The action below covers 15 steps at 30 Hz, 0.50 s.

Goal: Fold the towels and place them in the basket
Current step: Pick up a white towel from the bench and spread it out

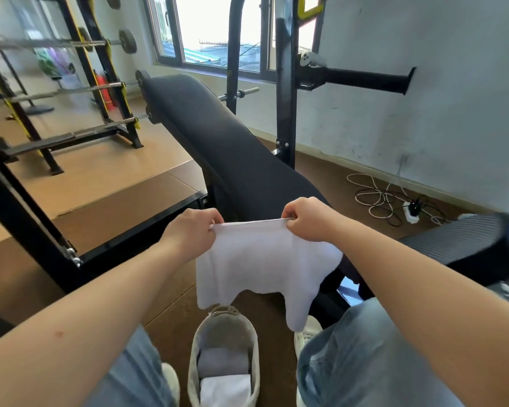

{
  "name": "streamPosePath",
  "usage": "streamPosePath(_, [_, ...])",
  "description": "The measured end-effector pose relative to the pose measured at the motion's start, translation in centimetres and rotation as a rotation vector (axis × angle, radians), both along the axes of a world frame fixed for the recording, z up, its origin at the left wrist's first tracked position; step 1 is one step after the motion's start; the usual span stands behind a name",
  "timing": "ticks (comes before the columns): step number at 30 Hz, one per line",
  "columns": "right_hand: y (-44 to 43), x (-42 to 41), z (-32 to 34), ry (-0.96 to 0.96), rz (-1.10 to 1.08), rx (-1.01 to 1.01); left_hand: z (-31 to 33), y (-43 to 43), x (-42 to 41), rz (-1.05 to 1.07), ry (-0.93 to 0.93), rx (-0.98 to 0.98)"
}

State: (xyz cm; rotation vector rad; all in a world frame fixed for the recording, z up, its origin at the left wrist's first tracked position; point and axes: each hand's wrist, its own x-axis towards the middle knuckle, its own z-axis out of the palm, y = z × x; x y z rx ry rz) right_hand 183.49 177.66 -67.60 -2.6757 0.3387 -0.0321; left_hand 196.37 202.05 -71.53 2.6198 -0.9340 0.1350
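A white towel (259, 265) hangs in the air in front of me, its top edge stretched level between both hands. My left hand (193, 232) pinches the top left corner. My right hand (304, 217) pinches the top right corner. The towel's lower edge droops unevenly just above a light grey fabric basket (254, 348) that stands on the floor between my feet. Inside the basket lie two folded towels, a grey one (222, 362) and a white one (224, 390) nearer me.
A black padded weight bench (218, 136) slopes away right behind the towel, with its upright frame (285, 83) at the right. A barbell rack (71, 92) stands at the left. White cables and a power strip (412, 211) lie on the floor by the right wall.
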Motion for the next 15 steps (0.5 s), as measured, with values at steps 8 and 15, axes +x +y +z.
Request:
streamPosePath(8, [-2.4,-0.8,1.8,-0.118,-0.189,-0.145,2.0,1.9,2.2,0.238,0.119,-0.055])
streamPosePath(15, [-2.6,-1.3,1.9,0.112,-0.208,-0.146,2.9,4.1,3.4,0.328,0.146,-0.093])
